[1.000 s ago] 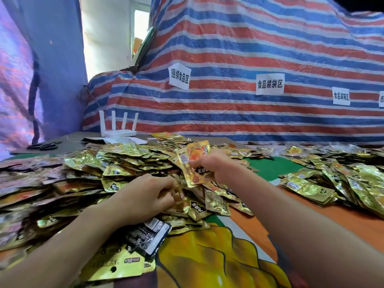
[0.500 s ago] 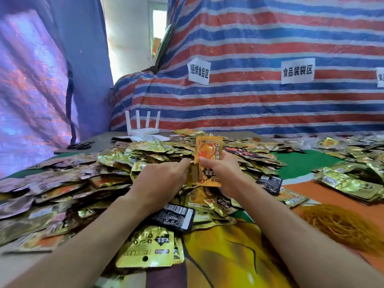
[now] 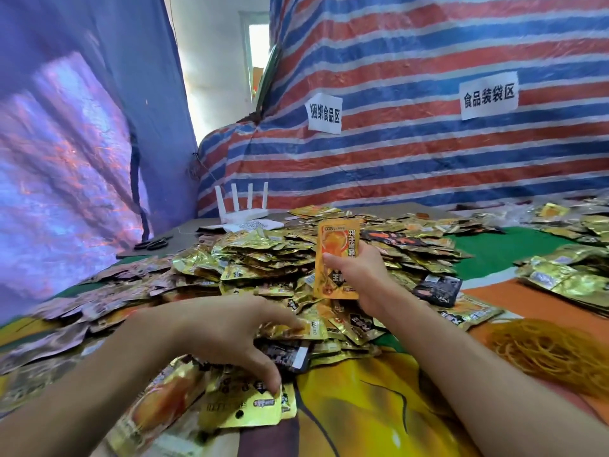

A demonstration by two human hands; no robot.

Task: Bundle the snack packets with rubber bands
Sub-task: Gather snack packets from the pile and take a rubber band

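A printed cloth (image 3: pixel 362 410) of yellow, orange and green covers the worktop (image 3: pixel 184 237), leaving its far left corner bare and grey. A broad heap of gold snack packets (image 3: pixel 263 258) sprawls over the middle and left, a smaller heap (image 3: pixel 566 278) lies to the right, and a tangle of yellowish rubber bands (image 3: pixel 553 351) sits on the orange part. On the bare corner stand a white router (image 3: pixel 242 209) and what may be dark scissors (image 3: pixel 153 243).
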